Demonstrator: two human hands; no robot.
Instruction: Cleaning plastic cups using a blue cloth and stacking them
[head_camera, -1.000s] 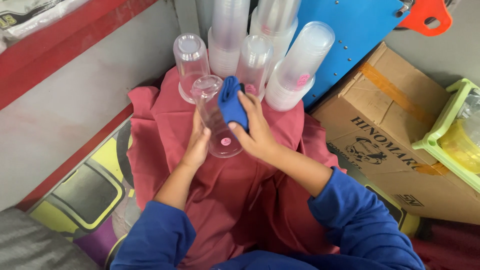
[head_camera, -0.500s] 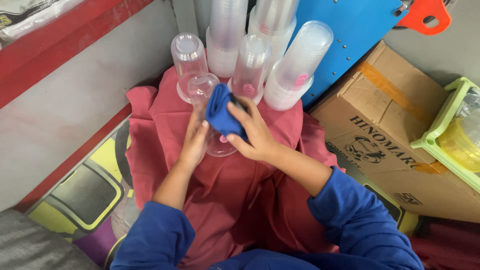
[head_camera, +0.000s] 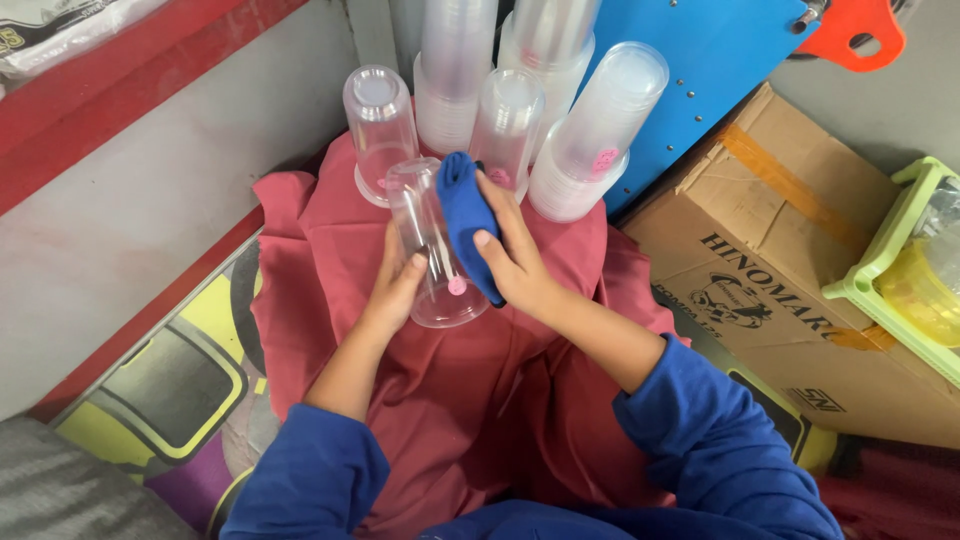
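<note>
**Gripping and wiping one clear cup, with the stacks standing behind**

Gripping is shared between both hands. I am reading the left hand (head_camera: 395, 290) as curling around the clear plastic cup (head_camera: 432, 250), fingers pressed against its side near the open rim. The right hand (head_camera: 512, 255) is pinching a folded blue cloth (head_camera: 462, 225) and pressing it against the cup's outer wall, fingers closed over the fabric. The cup is lying tilted, base pointing away, just above the red cloth (head_camera: 450, 420) that is covering the lap area.

Progress, as a judgement: one cup is being wiped at this moment. I am seeing a single inverted cup (head_camera: 378, 125) standing at the far edge of the red cloth, and several tall stacks of cups (head_camera: 590, 130) standing beside it. I cannot tell which of these are already wiped and which are waiting.

A cardboard box (head_camera: 800, 270) is sitting to the right, and a green tray (head_camera: 880, 280) is showing beyond it.
</note>
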